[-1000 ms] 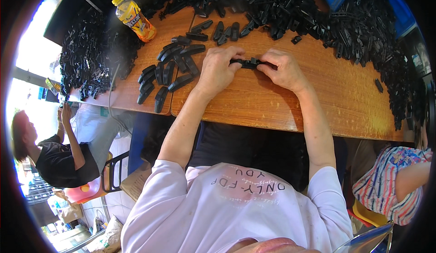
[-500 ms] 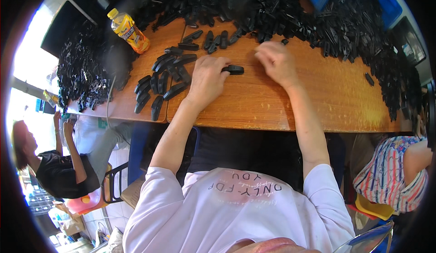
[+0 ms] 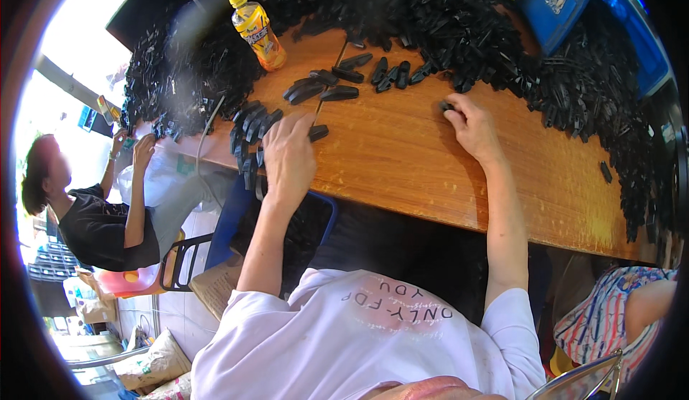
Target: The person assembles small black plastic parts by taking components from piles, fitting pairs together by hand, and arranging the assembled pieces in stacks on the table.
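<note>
My left hand [image 3: 288, 159] is over a cluster of elongated black plastic pieces [image 3: 251, 123] at the left of the table. Its fingers look extended and slightly apart, though their undersides are hidden. One black piece lies just right of this hand. My right hand [image 3: 474, 128] is above the middle of the table, thumb and forefinger pinched on a small black part [image 3: 446, 105]. Its exact kind is too small to make out. Several similar black pieces [image 3: 391, 75] lie loose between the hands and the far pile.
A large heap of black parts [image 3: 423, 19] curves along the far and right sides of the wooden table [image 3: 402, 163]. A yellow-capped drink bottle [image 3: 258, 32] stands far left. Blue bins [image 3: 556, 5] stand far right. Another person [image 3: 108, 213] sits at left; a striped garment [image 3: 610, 321] shows at right.
My left hand has moved left from the table's middle, where it held a black piece, to the cluster. My right hand now pinches a small black part. The view has shifted.
</note>
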A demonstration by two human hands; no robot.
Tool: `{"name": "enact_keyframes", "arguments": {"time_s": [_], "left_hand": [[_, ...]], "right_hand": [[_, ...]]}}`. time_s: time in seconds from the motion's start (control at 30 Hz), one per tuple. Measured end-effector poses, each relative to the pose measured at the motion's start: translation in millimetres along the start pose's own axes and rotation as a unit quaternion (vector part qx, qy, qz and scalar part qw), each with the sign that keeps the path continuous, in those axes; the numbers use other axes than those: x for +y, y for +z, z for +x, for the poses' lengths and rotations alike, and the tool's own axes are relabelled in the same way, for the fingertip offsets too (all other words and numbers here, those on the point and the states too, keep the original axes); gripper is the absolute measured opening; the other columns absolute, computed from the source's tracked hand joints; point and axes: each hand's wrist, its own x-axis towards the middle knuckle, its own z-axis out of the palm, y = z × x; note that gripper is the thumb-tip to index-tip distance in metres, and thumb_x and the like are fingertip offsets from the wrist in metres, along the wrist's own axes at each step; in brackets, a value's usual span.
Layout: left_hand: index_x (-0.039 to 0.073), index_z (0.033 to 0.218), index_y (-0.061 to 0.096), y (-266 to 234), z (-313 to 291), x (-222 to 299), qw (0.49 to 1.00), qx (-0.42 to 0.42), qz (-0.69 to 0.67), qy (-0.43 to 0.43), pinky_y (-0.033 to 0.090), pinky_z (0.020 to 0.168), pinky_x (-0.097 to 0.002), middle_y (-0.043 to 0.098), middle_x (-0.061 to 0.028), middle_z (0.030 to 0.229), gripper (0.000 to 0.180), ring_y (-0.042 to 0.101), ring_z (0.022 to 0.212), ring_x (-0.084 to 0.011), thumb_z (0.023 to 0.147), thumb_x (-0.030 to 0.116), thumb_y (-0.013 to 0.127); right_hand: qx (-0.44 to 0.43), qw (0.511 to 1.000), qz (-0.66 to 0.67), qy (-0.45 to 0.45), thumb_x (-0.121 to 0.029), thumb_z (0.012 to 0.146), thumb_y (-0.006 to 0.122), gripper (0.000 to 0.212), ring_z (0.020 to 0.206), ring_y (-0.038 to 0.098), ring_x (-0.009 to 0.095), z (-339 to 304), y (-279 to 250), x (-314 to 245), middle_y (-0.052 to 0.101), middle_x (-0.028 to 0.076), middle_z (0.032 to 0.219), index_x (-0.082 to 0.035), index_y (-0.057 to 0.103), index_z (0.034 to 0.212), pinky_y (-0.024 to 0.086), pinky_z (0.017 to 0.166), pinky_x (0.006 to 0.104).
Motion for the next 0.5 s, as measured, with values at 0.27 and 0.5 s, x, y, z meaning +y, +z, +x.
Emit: {"name": "enact_keyframes", "arguments": {"time_s": [0.27,0.5], "left_hand": [[0.003,0.118,0.074,106.4,91.6,46.6,0.989,-0.060,-0.122,0.052,0.052,0.099,-0.0468,0.066,-0.0178,0.130,0.026,0.066,0.116,-0.0370,0.094,0.005,0.064],[0.004,0.113,0.074,98.5,81.3,72.3,0.969,-0.186,-0.135,-0.091,0.055,0.087,-0.0482,0.073,-0.0220,0.109,0.020,0.070,0.101,-0.0409,0.095,0.012,0.067]], "right_hand": [[0.008,0.998,0.054,0.005,-0.011,0.093,0.076,0.013,0.087,0.071,0.031,2.3,15.4,-0.6,0.072,0.009,0.099,-0.003,0.076,0.104,0.055,0.075,0.0376],[0.024,0.996,0.017,-0.088,-0.015,0.089,0.080,0.015,0.085,0.070,0.033,-3.4,8.7,-6.8,0.070,0.008,0.099,-0.005,0.076,0.099,0.055,0.072,0.0410]]}}
